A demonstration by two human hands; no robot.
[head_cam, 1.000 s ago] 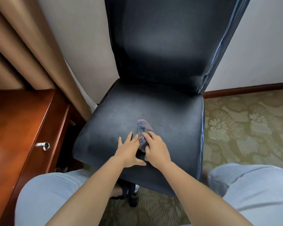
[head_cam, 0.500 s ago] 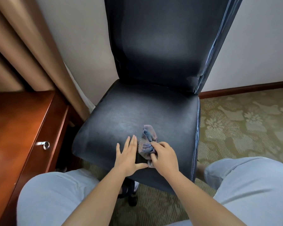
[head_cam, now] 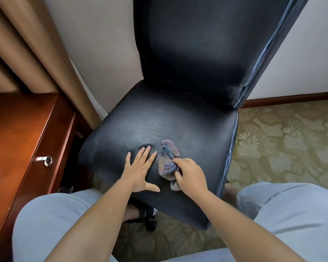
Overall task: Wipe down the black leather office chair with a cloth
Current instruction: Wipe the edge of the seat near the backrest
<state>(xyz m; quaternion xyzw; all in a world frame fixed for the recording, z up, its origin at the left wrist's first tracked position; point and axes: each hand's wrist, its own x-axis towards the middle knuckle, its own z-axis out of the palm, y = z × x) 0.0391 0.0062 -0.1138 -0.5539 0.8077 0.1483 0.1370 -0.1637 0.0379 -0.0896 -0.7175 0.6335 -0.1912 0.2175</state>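
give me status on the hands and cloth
Left hand flat on chair seat. Right hand fingers pinch cloth on seat. Nothing in the way.

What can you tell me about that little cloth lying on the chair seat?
The cloth is a small, crumpled rag of fuzzy, towel-like fabric, mottled grey-blue with pinkish patches. It lies bunched up on the front part of the black chair seat, with a frayed-looking corner trailing toward the seat's front edge. The right hand pinches it from the near side, fingers curled into its folds. The left hand presses flat on the seat just beside it, its fingertips close to the cloth but apparently not touching.
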